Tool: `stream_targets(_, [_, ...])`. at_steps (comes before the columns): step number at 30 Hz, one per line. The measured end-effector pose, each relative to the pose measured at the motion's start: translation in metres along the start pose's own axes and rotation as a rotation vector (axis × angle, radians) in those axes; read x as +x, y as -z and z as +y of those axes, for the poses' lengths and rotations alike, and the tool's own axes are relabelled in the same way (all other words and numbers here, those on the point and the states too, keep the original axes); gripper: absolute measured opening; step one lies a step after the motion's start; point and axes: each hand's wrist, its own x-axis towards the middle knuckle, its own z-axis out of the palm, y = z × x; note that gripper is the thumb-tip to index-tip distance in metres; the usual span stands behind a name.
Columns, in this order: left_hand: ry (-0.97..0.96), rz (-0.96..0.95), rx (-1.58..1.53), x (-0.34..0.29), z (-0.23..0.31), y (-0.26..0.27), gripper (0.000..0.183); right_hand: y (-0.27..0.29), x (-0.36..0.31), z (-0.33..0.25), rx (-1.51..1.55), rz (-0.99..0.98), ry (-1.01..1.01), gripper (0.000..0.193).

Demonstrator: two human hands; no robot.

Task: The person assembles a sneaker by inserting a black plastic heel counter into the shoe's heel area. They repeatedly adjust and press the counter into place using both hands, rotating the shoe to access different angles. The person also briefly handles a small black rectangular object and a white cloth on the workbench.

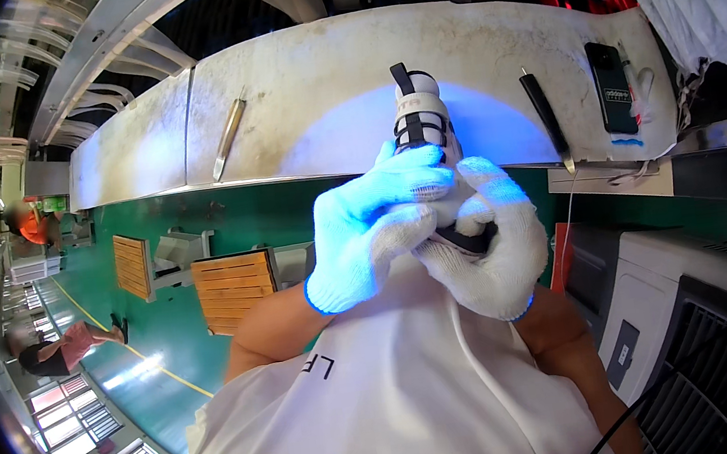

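Observation:
A white and black shoe (419,109) stands up between my hands at the front edge of the bench, a black pull loop at its far end. Blue light falls over it and my white knit gloves. My left hand (373,230) is wrapped against the left side of the shoe, its fingers bent across the middle. On the opposite side, my right hand (494,243) grips the nearer part with curled fingers. Both gloves hide much of the shoe's middle.
On the stained bench (273,84) lie a gold-handled blade tool (230,140) to the left, a black-handled pointed tool (546,120) and a black phone (609,86) to the right. Wooden-slat tops (233,290) stand at left. Someone (61,350) is farther off. A grey-white machine (663,299) stands right.

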Motion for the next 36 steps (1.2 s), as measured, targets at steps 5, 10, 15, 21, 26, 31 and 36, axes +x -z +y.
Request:
stream_targets(5, [-0.048, 0.025, -0.121, 0.000, -0.010, 0.006, 0.040, -0.003, -0.002, -0.002, -0.055, -0.040, -0.028, 0.076])
stream_targets(10, [-0.057, -0.054, -0.020, 0.009, 0.000, 0.014, 0.066, -0.013, 0.008, 0.002, -0.187, 0.162, 0.152, 0.081])
stream_targets(15, [-0.104, -0.082, 0.074, 0.013, -0.002, 0.020, 0.059, -0.019, 0.011, 0.012, -0.158, 0.259, 0.172, 0.071])
stream_targets(21, [-0.117, -0.101, 0.082, 0.017, -0.003, 0.025, 0.057, -0.023, 0.012, 0.031, -0.111, 0.279, 0.180, 0.068])
stream_targets(26, [-0.058, -0.102, 0.034, 0.015, -0.003, 0.034, 0.058, -0.023, 0.014, 0.040, -0.188, 0.217, 0.205, 0.071])
stream_targets(31, [-0.055, -0.104, 0.129, 0.019, 0.015, 0.030, 0.054, -0.034, 0.016, 0.051, -0.127, 0.238, 0.241, 0.071])
stream_targets(36, [0.007, 0.038, 0.289, 0.019, 0.017, 0.017, 0.048, -0.041, 0.017, 0.057, -0.164, 0.230, 0.279, 0.071])
